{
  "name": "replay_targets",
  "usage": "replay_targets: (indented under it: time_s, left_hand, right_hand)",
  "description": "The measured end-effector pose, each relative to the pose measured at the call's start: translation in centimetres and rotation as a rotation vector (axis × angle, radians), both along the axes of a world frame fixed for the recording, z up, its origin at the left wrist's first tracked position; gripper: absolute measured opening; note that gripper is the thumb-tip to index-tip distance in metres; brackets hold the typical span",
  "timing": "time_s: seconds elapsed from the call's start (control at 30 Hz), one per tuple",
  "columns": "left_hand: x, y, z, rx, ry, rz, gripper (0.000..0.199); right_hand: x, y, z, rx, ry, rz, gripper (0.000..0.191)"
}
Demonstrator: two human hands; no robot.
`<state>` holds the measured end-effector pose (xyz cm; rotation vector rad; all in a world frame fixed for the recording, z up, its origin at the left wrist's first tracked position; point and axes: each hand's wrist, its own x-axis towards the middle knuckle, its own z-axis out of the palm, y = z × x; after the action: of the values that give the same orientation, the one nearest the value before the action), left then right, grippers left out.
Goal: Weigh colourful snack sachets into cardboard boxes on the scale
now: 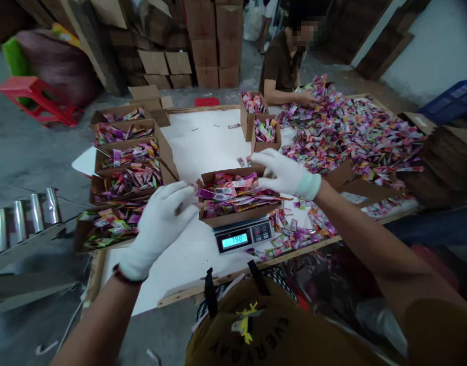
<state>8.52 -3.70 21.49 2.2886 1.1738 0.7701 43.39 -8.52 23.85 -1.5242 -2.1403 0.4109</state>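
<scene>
A cardboard box (241, 216) filled with small colourful sachets (233, 193) sits on a digital scale (244, 237), whose lit display seems to read 1984, slightly blurred. My left hand (162, 221), in a white glove, is at the box's left end, fingers apart and fingertips close to its edge. At the right end my right hand (284, 174), also gloved in white, reaches over the rim with fingers spread, near the sachets on top. Whether either hand touches the box or sachets, I cannot tell. Both hands appear open.
Several filled boxes (130, 178) line the table's left side. Two more filled boxes (266, 133) stand at the back. A large sachet pile (351, 132) covers the right, where another person (282, 66) handles sachets. Metal rollers (35, 213) lie left; a red stool (38, 96) stands beyond.
</scene>
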Motion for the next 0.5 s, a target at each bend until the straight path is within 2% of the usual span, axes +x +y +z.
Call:
replay_targets:
  time_s: [0.1,0.17,0.23,0.3,0.37,0.5]
  left_hand:
    - [5.1,1.3,1.7,0.209,0.454,-0.261,0.038]
    - [7.2,1.6,1.7,0.262,0.708,-0.320,0.038]
    - [8.1,1.5,1.6,0.242,0.860,-0.335,0.032]
    - [8.1,1.3,1.9,0.218,0.897,-0.334,0.031]
    - [7.7,1.0,3.0,0.233,0.871,-0.305,0.032]
    - [7.4,0.3,6.4,0.312,0.839,-0.242,0.032]
  right_hand:
    - [-3.1,1.4,-1.4,-0.090,-0.300,0.040,0.063]
    - [-4.7,2.3,-2.4,-0.128,-0.402,0.042,0.051]
    - [-5.2,3.0,-3.1,-0.116,-0.408,0.027,0.033]
    - [-4.8,3.1,-3.0,-0.082,-0.371,0.006,0.027]
    - [-3.7,2.7,-2.3,-0.048,-0.327,-0.010,0.027]
    - [-0.7,0.7,0.0,0.102,-0.095,-0.077,0.025]
